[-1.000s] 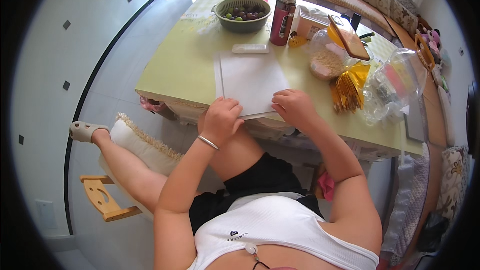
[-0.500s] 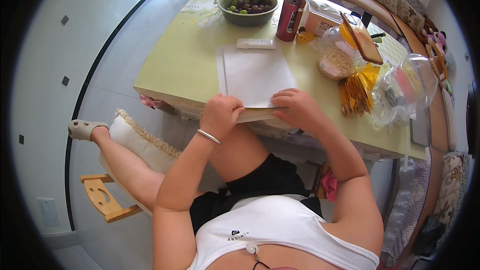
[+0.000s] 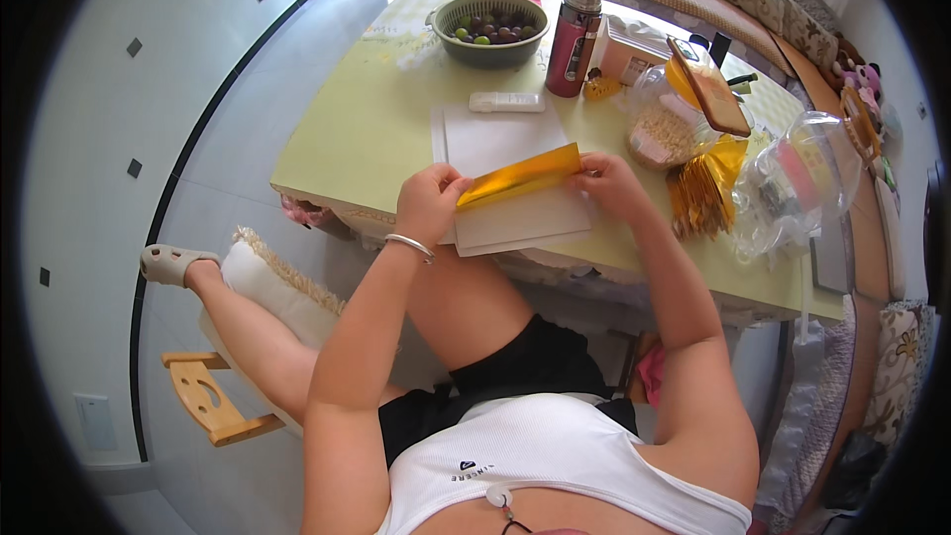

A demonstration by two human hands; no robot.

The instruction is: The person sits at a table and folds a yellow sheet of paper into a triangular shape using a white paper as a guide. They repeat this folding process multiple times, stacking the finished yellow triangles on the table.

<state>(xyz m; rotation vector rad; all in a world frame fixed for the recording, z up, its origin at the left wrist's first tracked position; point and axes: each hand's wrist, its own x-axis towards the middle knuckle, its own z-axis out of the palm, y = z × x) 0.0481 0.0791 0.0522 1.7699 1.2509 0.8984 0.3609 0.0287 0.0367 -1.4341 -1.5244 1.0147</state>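
Observation:
My left hand (image 3: 428,202) pinches the left end of a shiny gold foil paper (image 3: 520,177) between thumb and fingers. Its right end is gripped by my right hand (image 3: 607,184). The gold shows as a slanted band, higher on the right, above white paper sheets (image 3: 523,223) at the table's near edge. Whether the gold band is the underside of a white sheet turned up or a separate strip, I cannot tell. A small white flat bottle or tube (image 3: 506,101) lies just beyond the sheets.
A green colander of grapes (image 3: 490,30) and an open maroon flask (image 3: 576,40) stand at the back. To the right are a clear jar of beige pieces (image 3: 662,135), a propped phone (image 3: 709,85), gold folded paper pieces (image 3: 701,190) and a clear plastic bag (image 3: 804,183).
Both hands have risen slightly away from the near edge, bringing the gold surface into view. Before, mostly white paper showed between them, with only a thin yellow line at its near edge.

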